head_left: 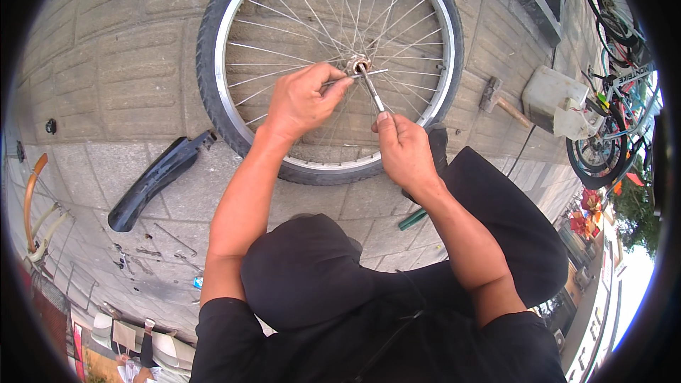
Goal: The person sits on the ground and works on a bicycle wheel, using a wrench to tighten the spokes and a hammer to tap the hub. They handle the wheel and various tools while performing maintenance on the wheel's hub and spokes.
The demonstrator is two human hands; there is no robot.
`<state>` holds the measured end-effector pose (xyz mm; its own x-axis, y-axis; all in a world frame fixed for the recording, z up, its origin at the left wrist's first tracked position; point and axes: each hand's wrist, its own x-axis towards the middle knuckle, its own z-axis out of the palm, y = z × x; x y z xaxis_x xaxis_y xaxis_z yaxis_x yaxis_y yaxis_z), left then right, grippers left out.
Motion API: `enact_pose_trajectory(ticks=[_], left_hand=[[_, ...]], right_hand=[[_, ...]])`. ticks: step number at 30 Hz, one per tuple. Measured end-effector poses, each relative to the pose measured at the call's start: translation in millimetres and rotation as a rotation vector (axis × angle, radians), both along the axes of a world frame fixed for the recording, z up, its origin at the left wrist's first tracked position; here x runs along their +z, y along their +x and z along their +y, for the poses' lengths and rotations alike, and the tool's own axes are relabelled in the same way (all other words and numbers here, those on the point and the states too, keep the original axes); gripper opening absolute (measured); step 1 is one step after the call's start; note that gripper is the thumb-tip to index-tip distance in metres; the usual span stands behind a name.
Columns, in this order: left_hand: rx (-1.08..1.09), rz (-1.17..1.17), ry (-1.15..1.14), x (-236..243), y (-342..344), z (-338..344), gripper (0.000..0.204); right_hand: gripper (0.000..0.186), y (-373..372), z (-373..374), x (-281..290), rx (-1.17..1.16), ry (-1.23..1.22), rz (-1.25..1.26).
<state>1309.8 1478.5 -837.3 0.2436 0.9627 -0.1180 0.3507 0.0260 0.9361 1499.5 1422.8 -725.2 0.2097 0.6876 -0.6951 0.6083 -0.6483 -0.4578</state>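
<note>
Beside our spoked wheel (330,64) lie a glossy black mudguard (157,179) and hammer (500,99) (wooden-handled); left hand (301,99) and right hand (401,145) each clamp a slim steel wrench (372,93) at the hub (356,65).

Head-worn fisheye looks steeply down, close over the bicycle wheel (330,64), its bent rim seemingly showing street.

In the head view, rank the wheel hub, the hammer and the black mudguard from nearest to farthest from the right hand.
From the right hand:
1. Wheel hub, just above it, at the wheel's centre.
2. Hammer, to the right on the paving.
3. Black mudguard, far left, beyond the left arm.
</note>
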Motion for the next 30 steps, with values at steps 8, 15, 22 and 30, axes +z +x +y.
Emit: enact_pose_trajectory(ticks=[8, 15, 22, 30], left_hand=[[0.007, -0.015, -0.037, 6.6, 2.4, 7.8, 0.018], [-0.005, -0.001, -0.028, 13.4, 4.1, 9.6, 0.016], [0.016, -0.025, -0.030, 8.7, 4.3, 8.1, 0.017], [-0.006, -0.016, -0.007, 4.1, 2.3, 11.3, 0.015]], right_hand=[[0.041, -1.1, -8.4, -13.3, -0.007, 0.082, -0.005], [0.043, 9.3, 7.9, 8.9, -0.004, 0.011, 0.027], [0.045, 6.3, 0.2, -2.4, 0.000, 0.015, -0.001], [0.045, 1.7, 18.2, 8.5, -0.011, -0.032, 0.010]])
